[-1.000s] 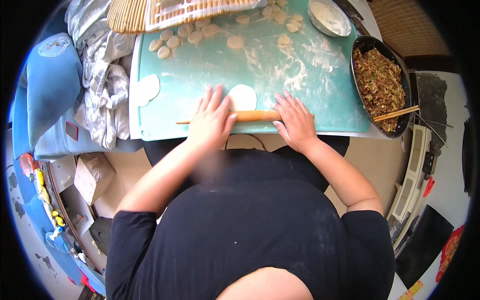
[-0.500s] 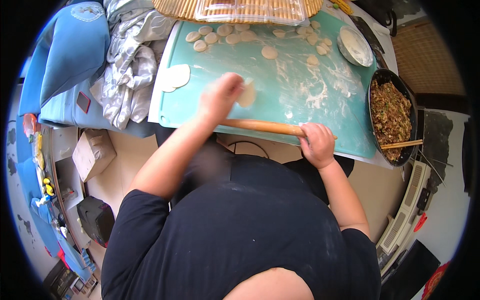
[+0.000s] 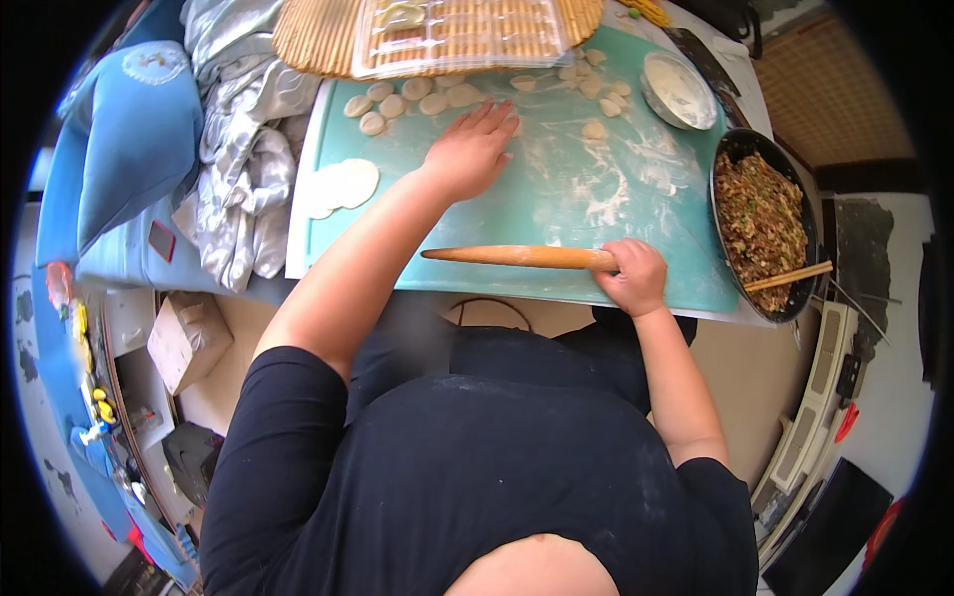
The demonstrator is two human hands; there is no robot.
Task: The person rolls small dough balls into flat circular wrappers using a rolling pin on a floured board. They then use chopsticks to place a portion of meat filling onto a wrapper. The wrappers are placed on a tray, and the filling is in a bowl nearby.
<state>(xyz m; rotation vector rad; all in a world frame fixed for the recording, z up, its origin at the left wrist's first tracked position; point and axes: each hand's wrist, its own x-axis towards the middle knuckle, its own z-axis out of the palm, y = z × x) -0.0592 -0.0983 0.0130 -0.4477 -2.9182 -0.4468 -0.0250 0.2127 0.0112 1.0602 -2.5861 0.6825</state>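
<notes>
- Head view: R hand [image 3: 634, 275] clamped round right end of rolling pin [image 3: 522, 257], long axis L–R along teal mat's [image 3: 676, 238] near edge.
- L hand [image 3: 472, 152] palm-down toward mat's far side, fingers slightly apart; nearer dough pcs [image 3: 463, 95] than R.
- Pcs: mat's far side, some just L of fingertips; contact unclear.

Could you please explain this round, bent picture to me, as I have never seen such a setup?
There is no machine here, only a person's two bare hands. A wide camera worn on the head looks down, so straight edges curve. The right hand grips one end of a rolling pin. The left hand is spread palm down over the green mat, near small dough pieces. Flat dough rounds overlap at the left. To the right are a bowl with white powder and a dark pan of chopped mixture with chopsticks.
</notes>
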